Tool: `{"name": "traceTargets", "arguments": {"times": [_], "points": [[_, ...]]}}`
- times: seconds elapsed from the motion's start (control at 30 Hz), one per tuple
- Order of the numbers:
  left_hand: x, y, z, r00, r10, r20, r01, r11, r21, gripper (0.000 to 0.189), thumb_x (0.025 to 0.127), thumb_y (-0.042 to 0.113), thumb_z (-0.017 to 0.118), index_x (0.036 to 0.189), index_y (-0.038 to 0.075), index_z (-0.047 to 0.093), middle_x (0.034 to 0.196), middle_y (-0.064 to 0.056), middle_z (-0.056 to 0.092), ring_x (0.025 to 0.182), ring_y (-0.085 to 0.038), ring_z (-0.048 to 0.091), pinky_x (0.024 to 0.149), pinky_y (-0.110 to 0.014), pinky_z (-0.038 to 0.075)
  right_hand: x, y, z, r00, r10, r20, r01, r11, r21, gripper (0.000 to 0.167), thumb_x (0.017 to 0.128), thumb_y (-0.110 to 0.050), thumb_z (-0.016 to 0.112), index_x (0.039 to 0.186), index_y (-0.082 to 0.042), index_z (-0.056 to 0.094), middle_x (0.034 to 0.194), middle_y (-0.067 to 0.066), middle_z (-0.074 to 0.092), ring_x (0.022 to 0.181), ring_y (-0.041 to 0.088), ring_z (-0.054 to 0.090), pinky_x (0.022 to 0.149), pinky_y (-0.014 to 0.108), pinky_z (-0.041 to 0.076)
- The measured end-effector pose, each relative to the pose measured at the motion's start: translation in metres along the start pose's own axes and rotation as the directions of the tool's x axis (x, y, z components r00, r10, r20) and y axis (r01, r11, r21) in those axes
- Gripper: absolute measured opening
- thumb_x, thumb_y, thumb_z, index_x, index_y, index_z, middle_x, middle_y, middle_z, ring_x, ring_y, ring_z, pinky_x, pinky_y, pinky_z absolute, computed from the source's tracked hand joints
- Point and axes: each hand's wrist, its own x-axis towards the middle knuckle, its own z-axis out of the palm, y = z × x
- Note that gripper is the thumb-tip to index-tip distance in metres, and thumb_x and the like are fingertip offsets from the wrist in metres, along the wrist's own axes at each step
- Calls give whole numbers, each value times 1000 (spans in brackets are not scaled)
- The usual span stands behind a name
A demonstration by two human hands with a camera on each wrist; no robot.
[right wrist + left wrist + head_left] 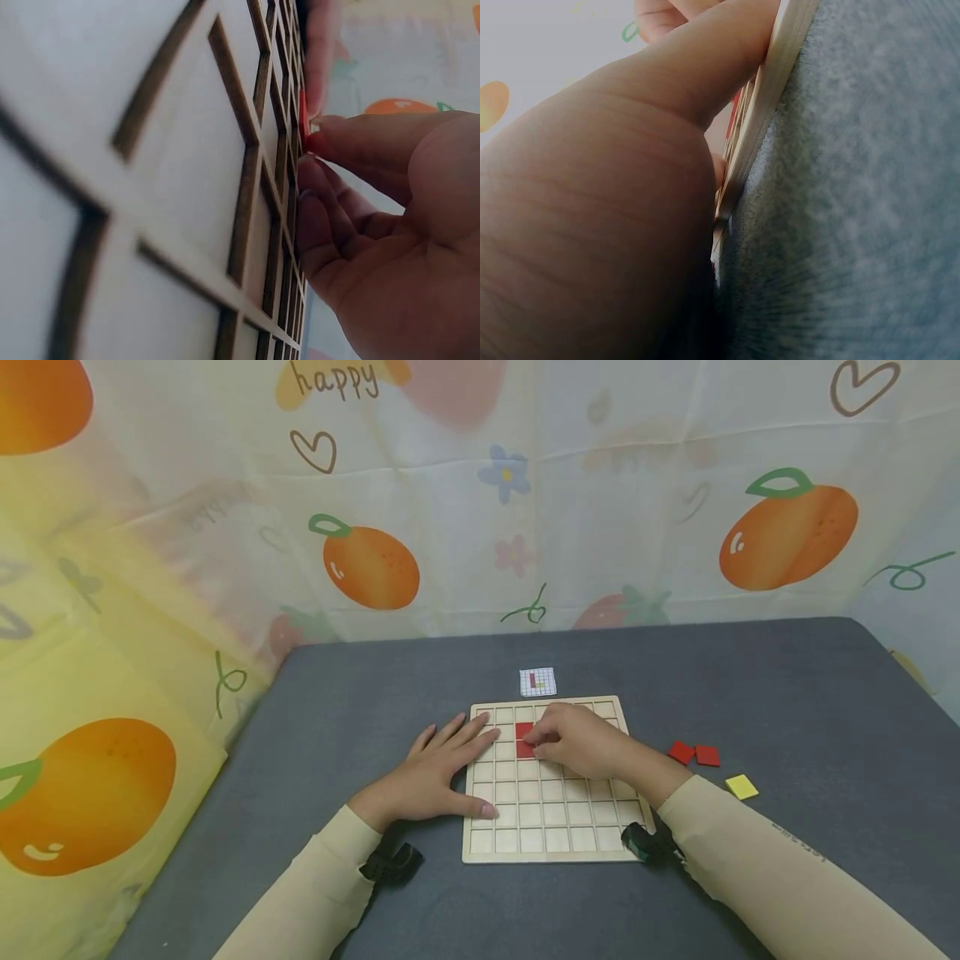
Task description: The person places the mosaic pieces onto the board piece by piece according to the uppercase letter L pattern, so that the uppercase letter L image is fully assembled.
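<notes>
A light wooden grid board [555, 857] lies on the table. My left hand [431, 777] rests spread on its left side, fingertips on the upper left cells and thumb lower down. Two red square tiles [523, 729] sit one above the other in a column left of the board's middle. Over the board, my right hand [581, 742] bends its fingers down and pinches at the lower red tile, partly covering it. The right wrist view shows the right fingertips [321, 142] right at a red tile edge [303, 112], close to the grid.
Right of the board lie two loose red tiles [707, 755] and a yellow tile [742, 787], near the right forearm. A small printed grid card [537, 682] with red and yellow marks lies behind the board. A patterned curtain [450, 485] hangs behind the grey table [360, 693].
</notes>
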Motion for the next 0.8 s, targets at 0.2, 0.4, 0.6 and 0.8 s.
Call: {"name": "traceTargets", "arguments": {"times": [0.2, 0.4, 0.6, 0.8], "points": [[1, -2, 1, 1000, 0, 2, 0, 1000, -4, 113, 90, 80, 72, 177, 32, 18, 181, 11, 1, 165, -23, -8, 126, -62, -7, -2, 1, 1, 1000, -5, -1, 5, 999, 33, 24, 105, -13, 74, 127, -6, 82, 109, -2, 69, 97, 16, 61, 88, 40, 52], [1, -2, 1, 1000, 4, 5, -4, 1000, -12, 113, 90, 80, 72, 177, 31, 18, 181, 10, 1, 165, -23, -8, 125, -62, -8, -7, 2, -2, 1000, 5, -1, -5, 987, 162, 32, 110, -28, 69, 137, -10, 76, 121, -6, 72, 103, 17, 66, 94, 44, 53], [1, -1, 1, 1000, 9, -2, -9, 1000, -17, 113, 90, 79, 72, 177, 31, 19, 182, 9, 2, 165, -24, -8, 125, -62, -8, -15, 0, -13, 1000, -5, -2, 5, 958, 287, 43, 113, -38, 64, 144, -8, 70, 128, 4, 72, 109, 27, 68, 96, 49, 54], [1, 1, 0, 1000, -1, 2, 1, 1000, -8, 114, 89, 79, 73, 177, 32, 18, 181, 11, 1, 165, -23, -8, 126, -61, -8, -26, 2, -25, 999, -40, -16, 43, 910, 412, 45, 115, -32, 59, 146, 0, 65, 133, 19, 70, 115, 37, 70, 97, 57, 56]]}}
